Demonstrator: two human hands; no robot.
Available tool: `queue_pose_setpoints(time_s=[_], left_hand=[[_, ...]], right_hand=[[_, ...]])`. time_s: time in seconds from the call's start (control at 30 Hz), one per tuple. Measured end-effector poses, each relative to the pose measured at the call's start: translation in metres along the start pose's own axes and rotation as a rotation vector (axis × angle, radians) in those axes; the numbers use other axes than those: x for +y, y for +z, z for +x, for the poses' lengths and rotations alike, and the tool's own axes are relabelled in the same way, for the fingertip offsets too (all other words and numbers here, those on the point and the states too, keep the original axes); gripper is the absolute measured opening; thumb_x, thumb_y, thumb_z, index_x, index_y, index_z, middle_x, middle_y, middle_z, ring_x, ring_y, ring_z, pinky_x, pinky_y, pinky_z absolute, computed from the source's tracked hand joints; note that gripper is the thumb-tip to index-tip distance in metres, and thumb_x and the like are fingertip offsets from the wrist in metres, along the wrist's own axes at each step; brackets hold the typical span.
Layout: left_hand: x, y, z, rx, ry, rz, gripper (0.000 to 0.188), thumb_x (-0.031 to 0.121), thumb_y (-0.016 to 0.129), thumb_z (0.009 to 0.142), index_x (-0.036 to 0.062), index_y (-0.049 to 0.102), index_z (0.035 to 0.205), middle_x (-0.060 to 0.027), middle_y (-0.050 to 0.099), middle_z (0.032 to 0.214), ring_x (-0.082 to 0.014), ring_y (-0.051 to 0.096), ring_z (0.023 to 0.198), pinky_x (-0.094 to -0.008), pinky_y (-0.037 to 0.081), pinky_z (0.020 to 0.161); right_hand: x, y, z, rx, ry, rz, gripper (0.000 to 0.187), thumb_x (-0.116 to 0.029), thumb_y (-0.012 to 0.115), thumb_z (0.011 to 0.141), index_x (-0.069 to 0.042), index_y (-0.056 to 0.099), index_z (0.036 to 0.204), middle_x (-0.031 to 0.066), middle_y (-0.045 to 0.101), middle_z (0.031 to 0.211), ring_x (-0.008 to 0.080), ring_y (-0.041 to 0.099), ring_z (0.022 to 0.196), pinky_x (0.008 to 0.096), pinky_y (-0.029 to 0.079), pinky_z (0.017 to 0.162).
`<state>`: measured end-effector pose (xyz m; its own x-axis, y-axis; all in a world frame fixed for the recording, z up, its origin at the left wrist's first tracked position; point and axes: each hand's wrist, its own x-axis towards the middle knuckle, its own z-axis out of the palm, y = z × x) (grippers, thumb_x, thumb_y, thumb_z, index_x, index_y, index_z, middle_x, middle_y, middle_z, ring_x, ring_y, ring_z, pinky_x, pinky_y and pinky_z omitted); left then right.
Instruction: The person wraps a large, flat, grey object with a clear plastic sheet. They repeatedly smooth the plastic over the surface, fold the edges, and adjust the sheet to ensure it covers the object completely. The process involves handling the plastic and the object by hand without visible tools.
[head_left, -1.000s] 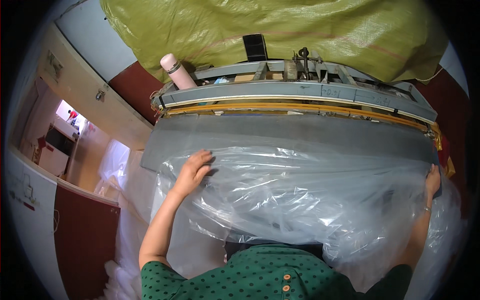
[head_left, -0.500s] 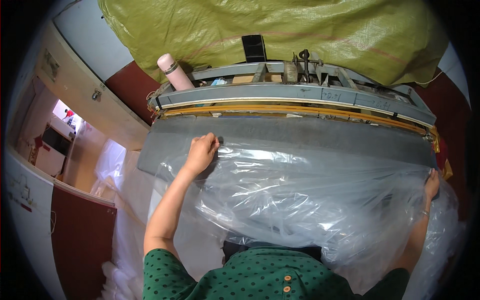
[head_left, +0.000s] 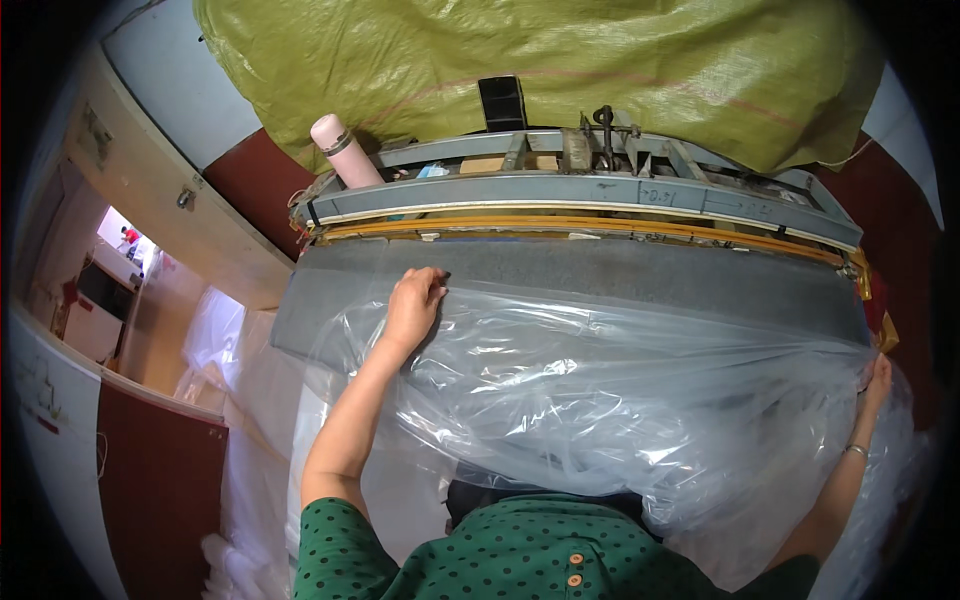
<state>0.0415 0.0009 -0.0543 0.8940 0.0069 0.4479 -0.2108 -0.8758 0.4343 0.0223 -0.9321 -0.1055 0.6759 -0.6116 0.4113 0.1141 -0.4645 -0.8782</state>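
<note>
Both hands, left hand and right hand, pinch the clear plastic sheet in their fingers on the grey worktop, below the metal frame and pink flask.

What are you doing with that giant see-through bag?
A person is spreading a big clear plastic sheet over a grey work surface. The left hand presses the plastic's top edge down near the machine's long yellow and grey bar. The right hand grips the plastic at the far right edge, pulling it wide. A pink bottle stands behind the bar, under a green tarp.
</note>
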Motion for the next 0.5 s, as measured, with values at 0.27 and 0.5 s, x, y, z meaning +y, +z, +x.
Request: queue_pose_setpoints(time_s=[0.27, 0.5], left_hand=[[0.003, -0.002, 0.000, 0.084, 0.032, 0.256, 0.009, 0.010, 0.063, 0.074, 0.0039, 0.058, 0.078, -0.0115, 0.059, 0.079, -0.0297, 0.054, 0.083, -0.0393, 0.042, 0.071], [-0.011, -0.009, 0.032, 0.566, -0.298, -0.261, 0.016, 0.017, 0.046, 0.088, 0.0021, 0.051, 0.085, -0.0110, 0.054, 0.075, -0.0213, 0.050, 0.068, -0.0334, 0.042, 0.066]], right_hand=[[0.037, 0.025, 0.014, -0.005, 0.209, 0.074, 0.029, -0.027, 0.055, 0.089, -0.001, 0.059, 0.102, 0.0018, 0.058, 0.089, 0.0095, 0.054, 0.083, 0.0222, 0.043, 0.076], [0.002, 0.121, 0.044, 0.266, -0.089, -0.099, 0.022, -0.016, 0.049, 0.083, -0.001, 0.063, 0.093, 0.0090, 0.062, 0.083, 0.0227, 0.058, 0.078, 0.0349, 0.045, 0.071]])
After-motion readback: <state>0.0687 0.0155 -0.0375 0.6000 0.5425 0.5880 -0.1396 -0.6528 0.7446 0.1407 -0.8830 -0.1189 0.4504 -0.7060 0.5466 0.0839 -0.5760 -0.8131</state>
